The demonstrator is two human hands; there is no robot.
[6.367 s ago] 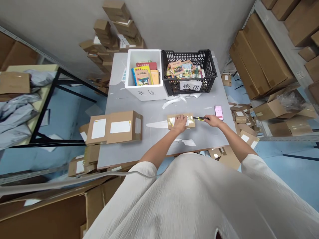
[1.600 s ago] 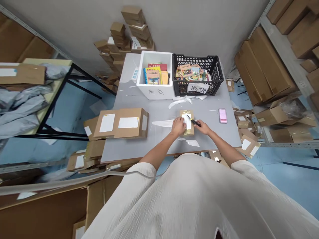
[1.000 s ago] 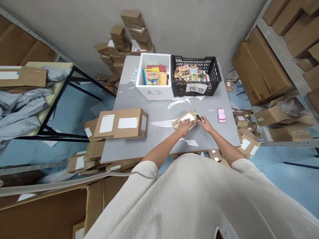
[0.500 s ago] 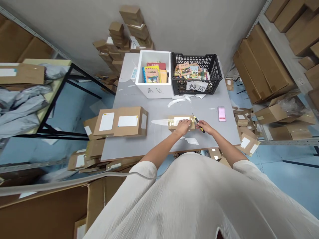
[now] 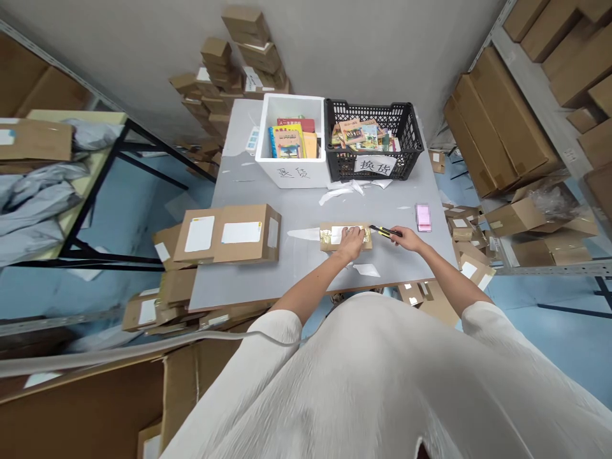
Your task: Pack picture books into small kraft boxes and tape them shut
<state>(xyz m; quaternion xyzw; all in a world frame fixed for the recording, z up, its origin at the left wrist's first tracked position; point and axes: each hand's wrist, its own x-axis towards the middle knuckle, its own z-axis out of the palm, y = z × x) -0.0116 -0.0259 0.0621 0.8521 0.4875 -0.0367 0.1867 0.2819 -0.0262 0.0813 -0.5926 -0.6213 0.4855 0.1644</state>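
Observation:
A small brown carton (image 5: 326, 237) with shiny tape and a white label lies on the grey table (image 5: 306, 280). My left hand (image 5: 352, 242) rests on top of this carton, its fingers spread over the label. Right of it, my right hand (image 5: 405, 238) is closed round a black and yellow box cutter (image 5: 385, 231). The cutter points left, its tip at the carton's right end. Whether the tip touches the cardboard cannot be made out.
A white foam box (image 5: 294, 176) and a black crate (image 5: 411, 159), both with books, stand at the back. Two labelled cartons (image 5: 217, 255) lie left, a pink-screened phone (image 5: 423, 217) right. Paper scraps (image 5: 367, 270) lie near the front edge. Shelves flank the table.
My right hand has moved right and turned the cutter from a steep slant to nearly level. My left hand stays on the small carton. The whole view has shifted slightly.

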